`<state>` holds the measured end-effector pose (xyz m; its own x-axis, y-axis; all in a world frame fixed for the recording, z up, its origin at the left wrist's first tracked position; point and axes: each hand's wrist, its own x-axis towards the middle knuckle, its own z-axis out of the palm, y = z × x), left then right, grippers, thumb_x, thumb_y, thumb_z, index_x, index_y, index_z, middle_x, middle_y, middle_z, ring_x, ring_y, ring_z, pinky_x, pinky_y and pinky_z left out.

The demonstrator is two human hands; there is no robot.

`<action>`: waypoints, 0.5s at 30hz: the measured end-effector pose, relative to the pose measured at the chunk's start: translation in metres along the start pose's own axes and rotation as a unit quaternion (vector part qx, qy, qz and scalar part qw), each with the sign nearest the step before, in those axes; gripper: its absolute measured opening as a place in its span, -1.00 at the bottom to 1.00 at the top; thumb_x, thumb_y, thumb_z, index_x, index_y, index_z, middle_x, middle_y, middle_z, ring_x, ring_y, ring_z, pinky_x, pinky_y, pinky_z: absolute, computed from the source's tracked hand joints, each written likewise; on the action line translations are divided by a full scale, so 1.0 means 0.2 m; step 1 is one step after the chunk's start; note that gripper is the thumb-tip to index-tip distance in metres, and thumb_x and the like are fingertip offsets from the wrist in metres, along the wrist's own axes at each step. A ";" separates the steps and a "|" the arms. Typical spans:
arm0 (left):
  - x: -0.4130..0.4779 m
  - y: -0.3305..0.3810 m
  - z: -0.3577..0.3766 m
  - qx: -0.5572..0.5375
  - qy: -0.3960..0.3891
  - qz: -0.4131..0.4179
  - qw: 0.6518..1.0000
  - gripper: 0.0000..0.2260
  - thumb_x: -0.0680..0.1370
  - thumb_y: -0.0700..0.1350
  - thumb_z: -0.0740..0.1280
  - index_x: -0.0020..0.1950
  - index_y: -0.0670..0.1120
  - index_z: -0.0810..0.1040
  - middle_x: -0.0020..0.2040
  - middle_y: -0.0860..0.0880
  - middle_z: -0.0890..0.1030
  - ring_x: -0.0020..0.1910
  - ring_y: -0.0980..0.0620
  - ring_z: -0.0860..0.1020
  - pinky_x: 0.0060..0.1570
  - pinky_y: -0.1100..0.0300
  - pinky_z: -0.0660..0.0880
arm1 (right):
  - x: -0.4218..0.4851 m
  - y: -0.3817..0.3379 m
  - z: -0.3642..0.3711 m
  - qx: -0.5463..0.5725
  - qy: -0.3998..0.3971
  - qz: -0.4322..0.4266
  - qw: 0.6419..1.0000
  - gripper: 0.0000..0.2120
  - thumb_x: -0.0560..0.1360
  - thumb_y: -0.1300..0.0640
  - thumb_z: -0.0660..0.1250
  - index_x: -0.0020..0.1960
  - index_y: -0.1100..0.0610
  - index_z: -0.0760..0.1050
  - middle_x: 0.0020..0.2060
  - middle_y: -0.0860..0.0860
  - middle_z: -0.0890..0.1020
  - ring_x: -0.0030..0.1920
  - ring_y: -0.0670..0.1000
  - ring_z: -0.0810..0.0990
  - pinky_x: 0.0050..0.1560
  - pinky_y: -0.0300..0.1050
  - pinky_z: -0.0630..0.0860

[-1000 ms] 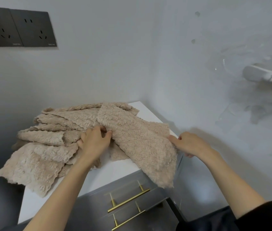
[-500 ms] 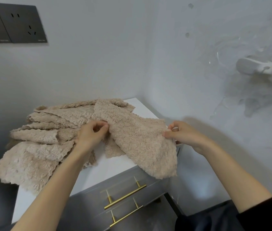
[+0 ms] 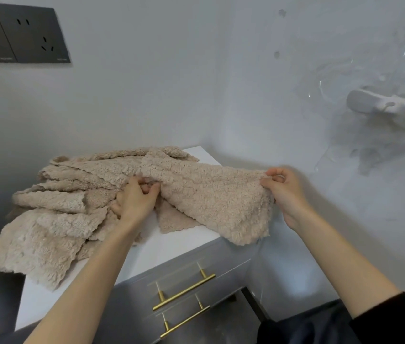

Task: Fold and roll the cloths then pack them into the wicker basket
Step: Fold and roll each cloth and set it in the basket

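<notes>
The left fingers (image 3: 148, 188) are curled in tight and pinch one edge of a beige fluffy fleece cloth (image 3: 211, 194). The right fingers (image 3: 274, 173) pinch its far corner between thumb and forefinger, at roughly 3 o'clock from the left ones. So the left hand (image 3: 135, 197) and the right hand (image 3: 285, 192) both have hold of the same cloth. It's stretched between them, and its bottom corner droops past the front edge of the white surface (image 3: 176, 242) at about 5 o'clock.

At 9 o'clock from the left hand there's a rumpled heap of matching beige cloths (image 3: 60, 212) on the same surface, with one hanging off the left edge. Down at 6 o'clock are grey drawers with brass bar handles (image 3: 184, 291). On the wall, dark sockets (image 3: 30, 36) sit at 11 o'clock and a white plastic holder (image 3: 389, 110) at 2 o'clock.
</notes>
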<state>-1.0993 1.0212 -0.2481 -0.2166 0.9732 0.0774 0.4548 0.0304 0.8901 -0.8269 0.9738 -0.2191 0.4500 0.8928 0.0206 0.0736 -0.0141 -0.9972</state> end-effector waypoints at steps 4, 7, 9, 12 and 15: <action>0.00 0.00 0.01 0.070 -0.010 0.025 0.997 -0.68 0.56 0.11 0.28 -0.28 -0.06 0.41 -0.04 -0.22 0.54 0.13 -0.24 0.44 0.26 -0.15 0.31 | 0.02 0.02 -0.03 -0.022 -0.028 0.032 0.999 -0.86 0.53 0.31 0.29 -0.01 0.10 0.43 -0.07 0.02 0.51 -0.15 -0.02 0.51 -0.21 -0.28 0.48; -0.01 0.03 -0.04 -0.089 -0.032 0.016 0.995 -0.79 0.57 0.05 0.30 -0.16 -0.07 0.52 -0.21 -0.05 0.55 -0.13 -0.09 0.52 -0.10 0.05 0.47 | 0.02 0.03 -0.03 -0.027 -0.038 0.029 0.998 -0.86 0.53 0.29 0.31 -0.02 0.06 0.46 0.01 0.04 0.52 -0.03 0.01 0.54 -0.05 -0.15 0.48; -0.02 0.06 -0.10 -0.124 -0.020 0.028 0.992 -0.84 0.56 0.03 0.31 -0.14 -0.01 0.55 -0.24 0.02 0.56 -0.24 0.04 0.51 -0.26 0.21 0.43 | 0.01 0.02 -0.03 0.002 -0.027 -0.012 1.000 -0.88 0.54 0.27 0.32 -0.04 0.06 0.49 -0.09 0.00 0.57 -0.12 -0.09 0.55 -0.18 -0.29 0.46; -0.03 0.08 -0.20 -0.131 0.032 0.079 0.988 -0.86 0.55 0.04 0.33 -0.17 0.05 0.55 -0.18 0.06 0.60 -0.19 0.14 0.54 -0.23 0.27 0.40 | 0.00 -0.02 -0.03 0.050 0.025 -0.086 0.995 -0.87 0.53 0.26 0.34 -0.08 0.03 0.52 -0.23 -0.08 0.60 -0.28 -0.25 0.53 -0.23 -0.42 0.43; -0.03 0.10 -0.30 -0.125 0.065 0.150 0.979 -0.84 0.54 0.04 0.34 -0.21 0.02 0.54 0.06 0.10 0.59 0.03 0.23 0.52 -0.06 0.37 0.38 | -0.02 -0.07 -0.02 0.082 0.043 -0.158 0.983 -0.86 0.52 0.28 0.35 -0.06 0.04 0.52 -0.25 -0.05 0.60 -0.29 -0.25 0.54 -0.13 -0.36 0.46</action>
<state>-1.1402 1.0017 -0.2048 -0.2221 0.8919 0.3940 0.2930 -0.3244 0.8994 -0.8262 0.9686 -0.2057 0.5011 0.7997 0.3308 0.0801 0.3377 -0.9378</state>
